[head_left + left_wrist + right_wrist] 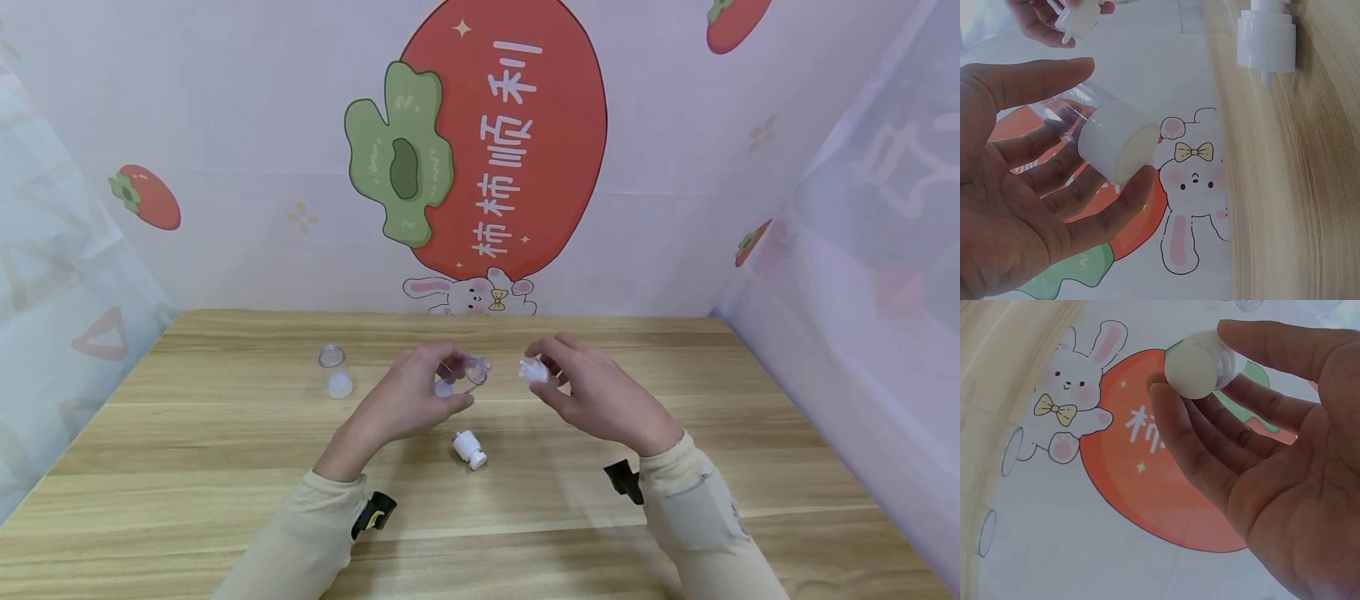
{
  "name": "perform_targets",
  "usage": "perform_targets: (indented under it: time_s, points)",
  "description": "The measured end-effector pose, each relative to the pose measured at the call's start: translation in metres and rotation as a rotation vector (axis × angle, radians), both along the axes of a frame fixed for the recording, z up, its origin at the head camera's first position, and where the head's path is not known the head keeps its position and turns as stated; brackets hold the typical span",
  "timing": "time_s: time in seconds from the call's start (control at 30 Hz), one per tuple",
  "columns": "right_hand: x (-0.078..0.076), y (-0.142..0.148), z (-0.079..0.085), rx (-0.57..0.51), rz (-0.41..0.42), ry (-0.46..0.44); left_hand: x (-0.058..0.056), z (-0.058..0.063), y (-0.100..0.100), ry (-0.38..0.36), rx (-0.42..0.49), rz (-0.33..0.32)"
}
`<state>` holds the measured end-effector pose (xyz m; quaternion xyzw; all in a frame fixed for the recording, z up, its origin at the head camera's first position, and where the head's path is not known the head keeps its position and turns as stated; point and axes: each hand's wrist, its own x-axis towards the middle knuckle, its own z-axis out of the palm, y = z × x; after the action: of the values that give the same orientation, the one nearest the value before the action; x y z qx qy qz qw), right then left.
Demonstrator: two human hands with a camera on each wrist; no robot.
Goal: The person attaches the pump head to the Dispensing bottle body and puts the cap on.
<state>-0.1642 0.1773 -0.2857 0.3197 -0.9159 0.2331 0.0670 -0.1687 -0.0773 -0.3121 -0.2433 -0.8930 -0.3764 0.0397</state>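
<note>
My left hand (420, 392) holds a small clear bottle (477, 369) with a white bottom (1116, 140), gripped between thumb and fingers. The bottle is tilted, its neck turned toward the right hand. A white pump head (534, 370) is pinched in my right hand (596, 392); a thin stem sticks out of it in the left wrist view, and its flat round end (1191, 369) faces the right wrist camera. Bottle and pump head are apart, both above the table. Between the forearms, a second white pump head (469, 448) lies on the wood.
Another clear bottle with a white bottom (335, 372) stands on the wooden table (225, 467), left of the hands. Transparent cylinders (1013, 451) show at the table's edge in the right wrist view. A printed sheet (262, 100) covers the wall behind.
</note>
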Motion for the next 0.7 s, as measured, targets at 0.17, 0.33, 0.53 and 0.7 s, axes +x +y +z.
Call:
perform_targets:
  time_s: [0.17, 0.33, 0.53, 0.7]
  points:
    - [-0.0007, 0.0011, 0.0, -0.019, 0.004, 0.009, 0.0005, 0.0001, -0.0001, -0.006, 0.005, -0.008]
    - [0.0, 0.0017, 0.0016, -0.03, -0.005, 0.005, 0.0007, -0.0002, -0.0002, -0.006, -0.001, -0.009]
    - [0.0002, 0.0016, 0.0028, -0.035, -0.008, 0.014, 0.0011, 0.0, 0.0003, -0.016, -0.005, -0.004]
    - [0.0006, 0.0015, 0.0033, -0.046, -0.008, 0.02, 0.0012, -0.0003, 0.0009, -0.018, -0.008, -0.004]
